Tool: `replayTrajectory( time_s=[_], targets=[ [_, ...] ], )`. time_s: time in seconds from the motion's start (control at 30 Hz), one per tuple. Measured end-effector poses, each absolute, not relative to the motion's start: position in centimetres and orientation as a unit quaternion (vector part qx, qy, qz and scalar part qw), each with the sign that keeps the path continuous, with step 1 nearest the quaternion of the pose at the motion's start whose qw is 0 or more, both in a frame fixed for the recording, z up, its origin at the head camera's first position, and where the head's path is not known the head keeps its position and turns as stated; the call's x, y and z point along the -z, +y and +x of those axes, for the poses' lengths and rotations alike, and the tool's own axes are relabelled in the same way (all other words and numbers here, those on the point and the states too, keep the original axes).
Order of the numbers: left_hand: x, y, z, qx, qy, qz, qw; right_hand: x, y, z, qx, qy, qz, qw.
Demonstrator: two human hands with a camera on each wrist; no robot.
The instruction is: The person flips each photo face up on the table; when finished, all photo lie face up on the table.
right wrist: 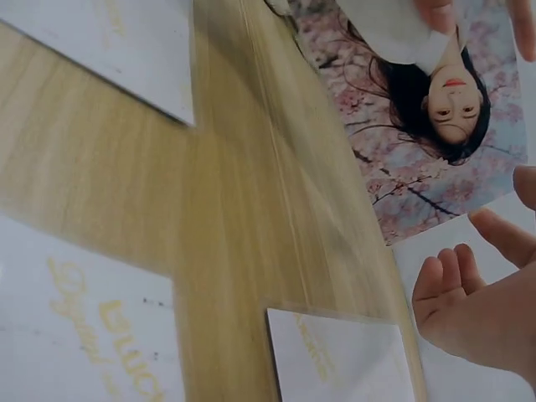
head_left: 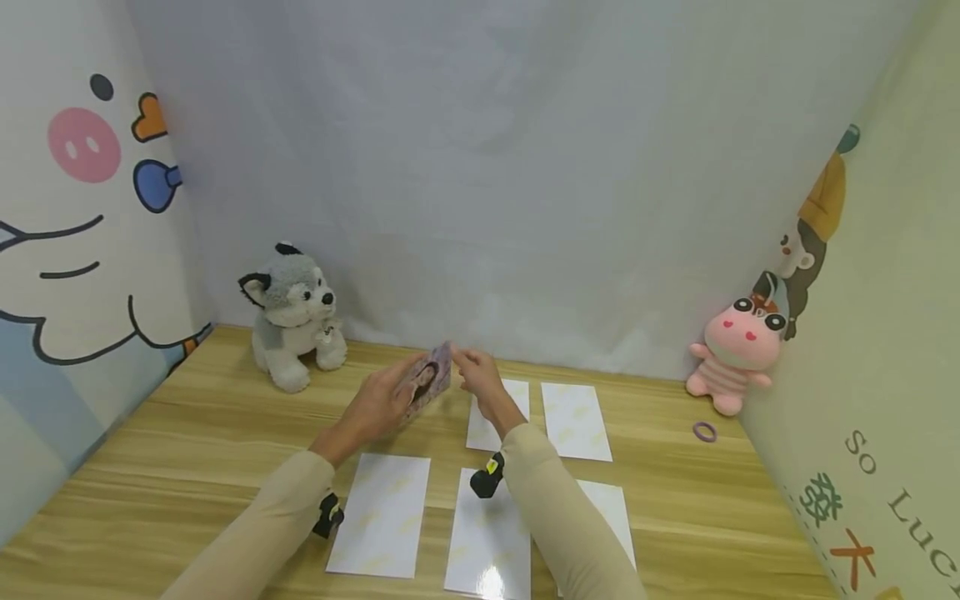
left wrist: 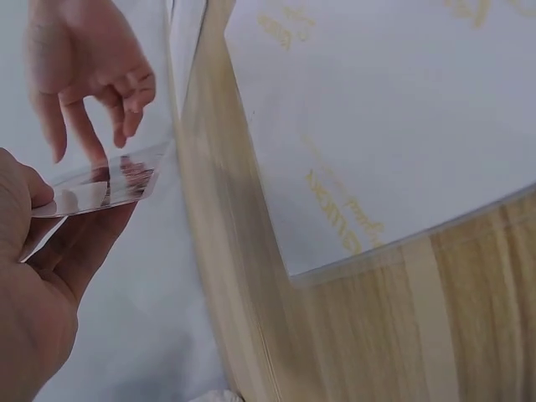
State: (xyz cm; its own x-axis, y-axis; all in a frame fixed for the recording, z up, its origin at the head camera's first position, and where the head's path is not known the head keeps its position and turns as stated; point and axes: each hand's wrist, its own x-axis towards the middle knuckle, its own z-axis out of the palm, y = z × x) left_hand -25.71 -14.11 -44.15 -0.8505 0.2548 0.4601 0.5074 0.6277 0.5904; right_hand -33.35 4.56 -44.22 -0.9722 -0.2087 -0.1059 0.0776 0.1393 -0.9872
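Note:
My left hand (head_left: 377, 402) holds a photo print (head_left: 433, 380) up off the table, its thumb on the picture side and its fingers behind. The print shows a dark-haired person in white before pink blossoms (right wrist: 410, 180). In the left wrist view the print (left wrist: 105, 188) is seen nearly edge-on. My right hand (head_left: 481, 382) is at the print's far right edge. In the right wrist view that hand (right wrist: 490, 310) has its thumb and forefinger apart and its other fingers loosely bent, with nothing gripped. Several white cards with faint yellow lettering lie below, among them a front-left card (head_left: 380, 515).
Two white cards lie at the back, one of them the back-right card (head_left: 576, 421). A front-middle card (head_left: 476, 542) is partly under my right sleeve. A husky plush (head_left: 292, 321) sits back left, a pink plush (head_left: 733, 350) back right, near a purple ring (head_left: 704, 432).

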Motion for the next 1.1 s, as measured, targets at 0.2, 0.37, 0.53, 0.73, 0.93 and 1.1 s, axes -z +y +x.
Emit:
replayTrajectory(
  time_s=[0.2, 0.37, 0.53, 0.73, 0.93, 1.1],
  targets=[
    [44.0, -14.2, -25.9, 0.419, -0.871, -0.181, 0.182, 44.8, 4.7, -33.2, 0.618, 0.775, -0.059, 0.119],
    [43.8, -13.8, -26.0, 0.481, -0.846, -0.137, 0.184, 44.7, 5.2, -33.2, 0.640, 0.749, -0.075, 0.156],
    [43.7, -13.9, -26.2, 0.522, -0.824, -0.101, 0.193, 45.1, 5.7, -33.4, 0.700, 0.682, -0.091, 0.189],
    [43.8, -14.2, -26.5, 0.572, -0.798, -0.062, 0.182, 45.6, 6.1, -33.5, 0.751, 0.620, -0.093, 0.208],
    [43.4, -14.2, -26.7, 0.623, -0.767, -0.031, 0.149, 45.9, 6.2, -33.2, 0.777, 0.572, -0.127, 0.231],
    [43.6, -14.3, -26.7, 0.635, -0.758, -0.027, 0.146, 45.9, 6.1, -33.1, 0.779, 0.570, -0.117, 0.234]
  ],
)
